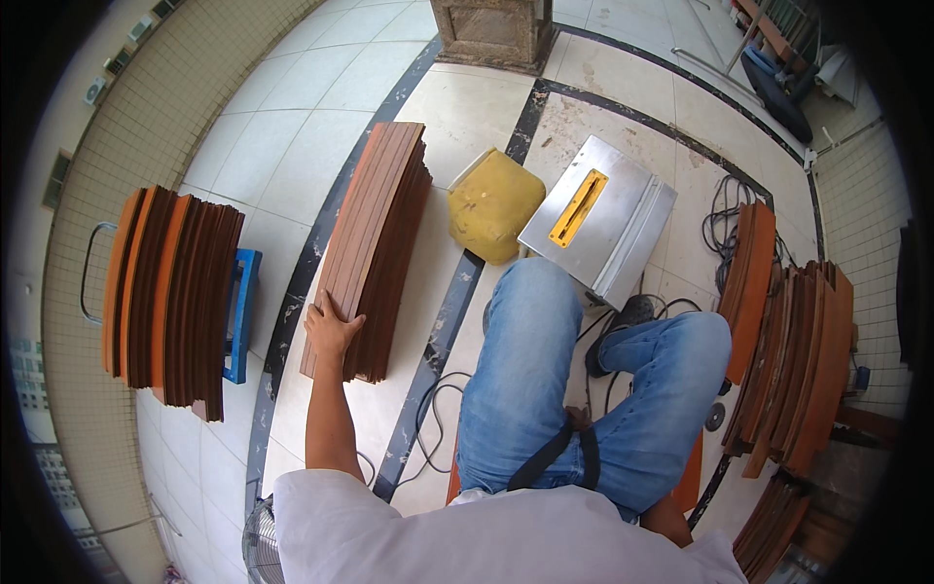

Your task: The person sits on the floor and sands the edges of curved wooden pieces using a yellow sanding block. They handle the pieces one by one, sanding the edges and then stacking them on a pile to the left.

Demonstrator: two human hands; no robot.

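My left hand (333, 328) rests on the near end of a tall stack of reddish-brown wooden planks (375, 214), its fingers spread over the top and the thumb apart. No single plank is lifted from that stack. My right forearm (666, 521) shows only in part beside my right thigh, and the right hand is hidden. In front of my knees stands a silver table saw (603, 209) with a yellow insert around its slot. A worn yellow, rounded container (496, 206) sits between the saw and the planks.
More planks stand on a blue-framed trolley (240, 316) at left. Leaning wooden boards (793, 360) fill the right side. Black cables (428, 419) run over the tiled floor. A stone pillar base (493, 34) rises at the far side, and a fan (261, 540) stands at lower left.
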